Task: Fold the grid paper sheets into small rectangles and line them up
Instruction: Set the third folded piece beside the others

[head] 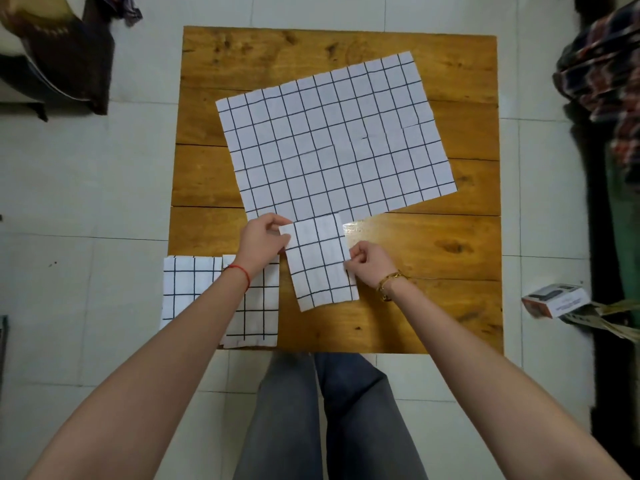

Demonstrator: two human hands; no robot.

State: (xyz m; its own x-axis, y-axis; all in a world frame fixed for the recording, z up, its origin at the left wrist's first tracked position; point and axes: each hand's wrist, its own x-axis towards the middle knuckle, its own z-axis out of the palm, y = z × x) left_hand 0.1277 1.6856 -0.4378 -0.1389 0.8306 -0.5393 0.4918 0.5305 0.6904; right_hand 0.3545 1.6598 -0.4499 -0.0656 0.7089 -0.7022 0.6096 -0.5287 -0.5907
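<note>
Between the two hands, a folded white rectangle of black-gridded paper [319, 261], tilted, lying on the square brown wooden table [433, 271]. Left hand [265, 242] pinching its upper left corner with curled fingers; right hand [372, 265] pinching its right edge, thumb and fingertips closed on the paper. Just beyond both hands, a large unfolded white grid sheet [332, 140], skewed, its near edge tucked under the folded rectangle's far end. Below the left wrist, two more folded grid rectangles [194, 289] side by side at the table's near left corner, partly covered by the left forearm, the leftmost overhanging the table edge. Far right of the right hand, a small printed cardboard box [554, 301] on the pale tiled floor [104, 188]; lettering too blurred to read. Dark cloth heaps at the frame corners, cut off.
</note>
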